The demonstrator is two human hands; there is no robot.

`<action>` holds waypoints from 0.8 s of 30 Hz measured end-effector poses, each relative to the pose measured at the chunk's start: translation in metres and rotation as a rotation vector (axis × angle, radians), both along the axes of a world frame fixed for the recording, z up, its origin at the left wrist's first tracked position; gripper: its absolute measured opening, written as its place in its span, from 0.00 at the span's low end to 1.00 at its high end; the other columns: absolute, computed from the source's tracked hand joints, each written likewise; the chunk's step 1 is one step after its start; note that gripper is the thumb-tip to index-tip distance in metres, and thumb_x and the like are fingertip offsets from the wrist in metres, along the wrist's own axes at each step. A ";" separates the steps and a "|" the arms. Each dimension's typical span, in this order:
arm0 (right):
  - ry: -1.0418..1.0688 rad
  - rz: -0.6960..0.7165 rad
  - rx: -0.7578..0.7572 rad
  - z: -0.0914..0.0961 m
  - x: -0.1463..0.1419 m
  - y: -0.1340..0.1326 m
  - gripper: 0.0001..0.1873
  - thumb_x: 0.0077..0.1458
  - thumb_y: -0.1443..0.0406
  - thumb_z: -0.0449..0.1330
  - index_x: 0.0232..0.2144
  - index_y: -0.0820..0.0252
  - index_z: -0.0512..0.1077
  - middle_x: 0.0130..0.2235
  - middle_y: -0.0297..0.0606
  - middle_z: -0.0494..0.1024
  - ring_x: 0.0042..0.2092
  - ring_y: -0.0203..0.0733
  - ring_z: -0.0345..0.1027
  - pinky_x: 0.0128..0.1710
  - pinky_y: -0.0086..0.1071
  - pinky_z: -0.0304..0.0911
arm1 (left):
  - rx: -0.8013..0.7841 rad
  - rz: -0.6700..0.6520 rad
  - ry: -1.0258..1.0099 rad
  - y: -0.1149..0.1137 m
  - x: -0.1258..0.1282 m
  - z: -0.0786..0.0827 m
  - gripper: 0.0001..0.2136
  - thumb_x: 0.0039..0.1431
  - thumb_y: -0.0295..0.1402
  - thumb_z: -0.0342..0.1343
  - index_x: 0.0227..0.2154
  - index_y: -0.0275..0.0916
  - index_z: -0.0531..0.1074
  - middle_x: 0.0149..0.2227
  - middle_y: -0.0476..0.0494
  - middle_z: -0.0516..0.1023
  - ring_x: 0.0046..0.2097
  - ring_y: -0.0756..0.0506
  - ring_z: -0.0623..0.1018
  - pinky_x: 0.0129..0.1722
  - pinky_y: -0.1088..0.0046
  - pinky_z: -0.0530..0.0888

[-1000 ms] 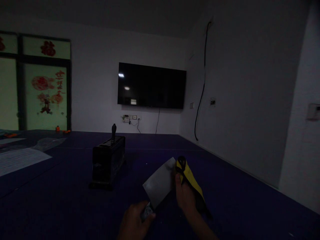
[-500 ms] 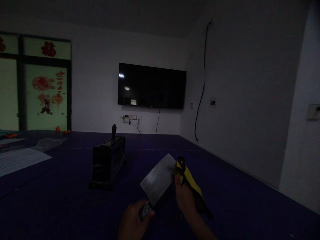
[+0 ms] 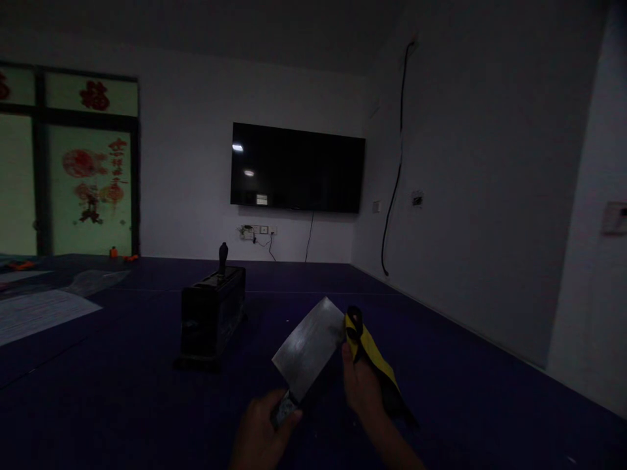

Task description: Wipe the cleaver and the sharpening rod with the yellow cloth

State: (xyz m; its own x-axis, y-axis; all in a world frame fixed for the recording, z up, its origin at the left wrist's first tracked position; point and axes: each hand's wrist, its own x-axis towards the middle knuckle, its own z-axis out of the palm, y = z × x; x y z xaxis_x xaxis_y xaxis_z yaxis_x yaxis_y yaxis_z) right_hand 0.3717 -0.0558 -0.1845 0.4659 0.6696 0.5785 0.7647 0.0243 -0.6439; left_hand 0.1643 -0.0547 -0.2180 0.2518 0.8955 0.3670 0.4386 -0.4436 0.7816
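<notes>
My left hand [image 3: 264, 424] is closed around the handle of a cleaver [image 3: 309, 346], whose broad metal blade slants up to the right. In my right hand [image 3: 361, 388] is a yellow and black cloth [image 3: 375, 359], bunched and draped down over the far side of the hand. The cloth's near edge is at the blade's right edge; whether it presses on the metal I cannot tell. To the left of the blade stands a black knife block [image 3: 210, 320] with one dark handle [image 3: 223, 258] sticking up from its top.
The dark blue surface [image 3: 147, 391] spreads toward the far wall. White paper [image 3: 44, 313] and clear plastic [image 3: 98, 282] lie at the left, with small orange objects [image 3: 117, 253] beyond. A television [image 3: 296, 168] hangs on the wall, and a black cable [image 3: 396, 176] runs down at the right.
The cleaver has shifted slightly left and up with my left hand. My right hand and the cloth stay nearly where they were.
</notes>
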 end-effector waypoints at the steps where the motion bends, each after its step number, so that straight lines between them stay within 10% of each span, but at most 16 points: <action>1: -0.001 0.009 0.000 0.000 0.000 0.000 0.46 0.56 0.42 0.30 0.53 0.73 0.65 0.51 0.58 0.70 0.62 0.55 0.51 0.58 0.46 0.47 | -0.001 -0.017 -0.013 -0.001 0.000 0.001 0.19 0.50 0.45 0.55 0.39 0.38 0.78 0.38 0.41 0.80 0.40 0.41 0.77 0.42 0.70 0.71; 24: 0.021 0.076 -0.047 -0.001 -0.003 -0.005 0.38 0.58 0.43 0.33 0.37 0.62 0.73 0.29 0.48 0.77 0.44 0.51 0.71 0.41 0.36 0.63 | -0.062 -0.079 -0.107 -0.002 -0.001 0.001 0.21 0.47 0.48 0.57 0.36 0.37 0.79 0.32 0.42 0.79 0.36 0.44 0.75 0.38 0.72 0.71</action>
State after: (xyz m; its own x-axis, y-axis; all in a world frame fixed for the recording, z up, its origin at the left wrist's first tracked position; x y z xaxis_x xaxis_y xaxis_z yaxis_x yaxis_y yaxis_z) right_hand 0.3690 -0.0608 -0.1852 0.4242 0.7298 0.5361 0.7482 0.0510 -0.6615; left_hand 0.1637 -0.0572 -0.2170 0.2847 0.8962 0.3402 0.3168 -0.4229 0.8490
